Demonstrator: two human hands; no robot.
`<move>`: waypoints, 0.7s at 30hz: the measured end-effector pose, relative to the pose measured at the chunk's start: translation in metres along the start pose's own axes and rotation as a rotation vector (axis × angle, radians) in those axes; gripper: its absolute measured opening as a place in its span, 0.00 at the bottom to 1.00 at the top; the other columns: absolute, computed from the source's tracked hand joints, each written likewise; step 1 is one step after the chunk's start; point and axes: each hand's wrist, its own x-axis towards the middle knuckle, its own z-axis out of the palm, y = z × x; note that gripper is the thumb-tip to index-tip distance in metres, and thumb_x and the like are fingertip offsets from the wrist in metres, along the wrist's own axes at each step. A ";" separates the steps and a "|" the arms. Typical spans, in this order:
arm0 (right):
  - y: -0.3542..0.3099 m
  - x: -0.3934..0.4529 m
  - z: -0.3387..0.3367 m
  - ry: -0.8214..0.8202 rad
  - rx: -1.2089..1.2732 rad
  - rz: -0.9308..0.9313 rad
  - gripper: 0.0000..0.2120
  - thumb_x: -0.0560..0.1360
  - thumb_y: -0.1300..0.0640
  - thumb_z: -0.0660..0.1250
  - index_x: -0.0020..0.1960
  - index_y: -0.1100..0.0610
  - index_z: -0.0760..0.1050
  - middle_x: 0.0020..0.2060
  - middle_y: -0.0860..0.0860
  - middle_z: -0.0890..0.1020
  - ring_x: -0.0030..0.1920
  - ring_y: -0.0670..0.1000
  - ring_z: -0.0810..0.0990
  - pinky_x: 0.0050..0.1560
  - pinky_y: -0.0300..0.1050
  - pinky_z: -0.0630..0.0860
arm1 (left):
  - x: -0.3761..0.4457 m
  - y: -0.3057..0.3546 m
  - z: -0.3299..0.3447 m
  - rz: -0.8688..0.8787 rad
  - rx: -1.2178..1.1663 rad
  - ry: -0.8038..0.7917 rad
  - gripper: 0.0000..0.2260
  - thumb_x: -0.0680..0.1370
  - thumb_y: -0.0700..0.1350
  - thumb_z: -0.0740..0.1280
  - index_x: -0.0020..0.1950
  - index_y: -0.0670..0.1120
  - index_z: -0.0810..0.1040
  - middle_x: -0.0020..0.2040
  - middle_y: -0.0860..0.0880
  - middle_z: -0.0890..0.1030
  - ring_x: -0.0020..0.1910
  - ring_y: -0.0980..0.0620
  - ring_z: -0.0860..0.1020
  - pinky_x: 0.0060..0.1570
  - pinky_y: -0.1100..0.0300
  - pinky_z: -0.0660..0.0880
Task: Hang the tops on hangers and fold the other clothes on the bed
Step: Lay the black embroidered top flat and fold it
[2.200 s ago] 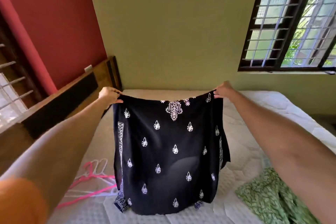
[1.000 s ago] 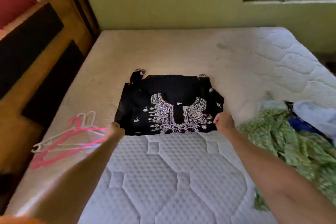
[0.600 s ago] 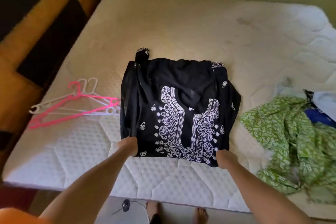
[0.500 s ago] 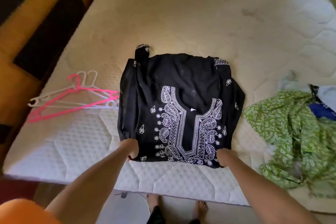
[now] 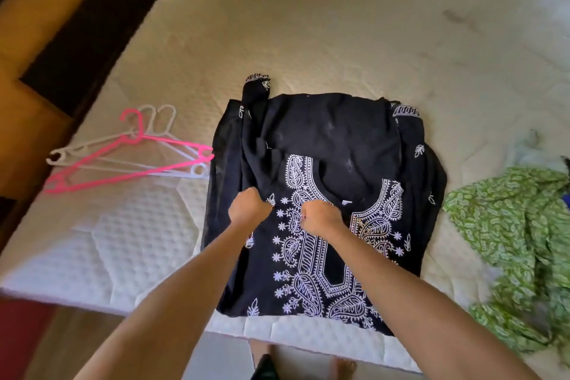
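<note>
Hangers [image 5: 129,154] pink and white, stacked on mattress [image 5: 308,40] left of top. Black top [image 5: 333,139] flat mid-bed, embroidery up. Left hand [image 5: 249,206], right hand [image 5: 319,216] side by side, fingers curled, pinching fabric by neckline. Green garment [image 5: 518,225] crumpled far right.

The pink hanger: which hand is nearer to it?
Left. The left hand grips the black top just right of the pink hanger; the right hand is farther right, on the embroidery.

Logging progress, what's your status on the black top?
Left hand and right hand both pinching the black top near its neckline. Top flat on the mattress. Hangers alongside, untouched. Nothing in the way.
</note>
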 end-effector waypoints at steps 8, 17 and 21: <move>-0.084 0.090 -0.008 0.134 0.352 -0.087 0.23 0.76 0.56 0.62 0.69 0.57 0.63 0.67 0.55 0.67 0.66 0.60 0.70 0.61 0.53 0.69 | 0.071 -0.016 -0.003 -0.078 -0.186 0.177 0.16 0.77 0.43 0.61 0.62 0.38 0.67 0.64 0.39 0.69 0.64 0.38 0.68 0.59 0.48 0.68; -0.115 0.141 0.002 0.252 0.501 0.058 0.11 0.73 0.54 0.65 0.56 0.52 0.77 0.55 0.51 0.81 0.60 0.56 0.76 0.59 0.48 0.70 | 0.112 -0.045 0.006 0.073 -0.501 0.311 0.12 0.72 0.37 0.63 0.54 0.41 0.77 0.51 0.41 0.78 0.51 0.45 0.76 0.52 0.54 0.73; -0.118 0.139 -0.004 0.339 0.790 0.035 0.09 0.69 0.55 0.60 0.30 0.54 0.70 0.32 0.49 0.77 0.42 0.58 0.73 0.44 0.48 0.65 | 0.120 -0.042 -0.002 0.092 -0.690 0.294 0.11 0.76 0.35 0.58 0.54 0.40 0.77 0.52 0.42 0.81 0.53 0.45 0.78 0.52 0.58 0.71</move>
